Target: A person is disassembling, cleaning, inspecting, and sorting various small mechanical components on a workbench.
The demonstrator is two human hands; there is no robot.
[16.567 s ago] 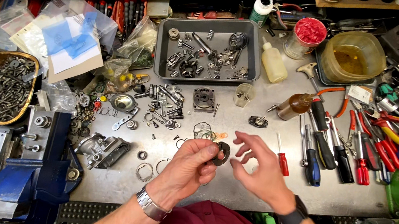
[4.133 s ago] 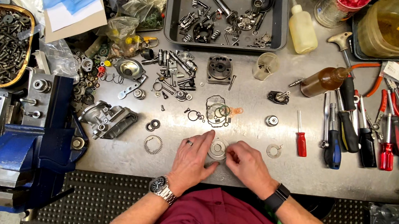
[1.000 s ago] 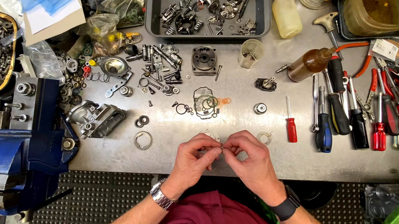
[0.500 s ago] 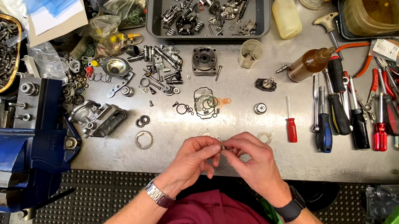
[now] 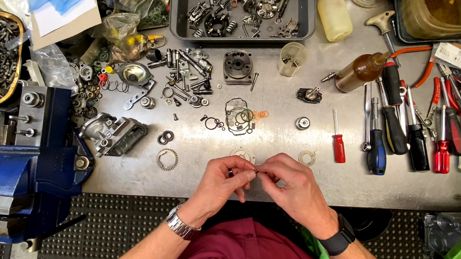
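Seen from above, both hands have drawn together at the near edge of a cluttered metal workbench [image 5: 354, 181], where moments ago they worked slightly apart. The left hand [image 5: 223, 182] and right hand [image 5: 294, 188] now pinch one tiny metal part [image 5: 256, 171] between their fingertips (too small to identify), held just above the bench, so the fine fitting work looks under way. Farther back, a grey tray [image 5: 308, 15] holds springs, gears and fittings; a brass-coloured bowl [image 5: 15, 53] at left is heaped with bolts; a small clear cup [image 5: 291, 59] holds a few small pieces.
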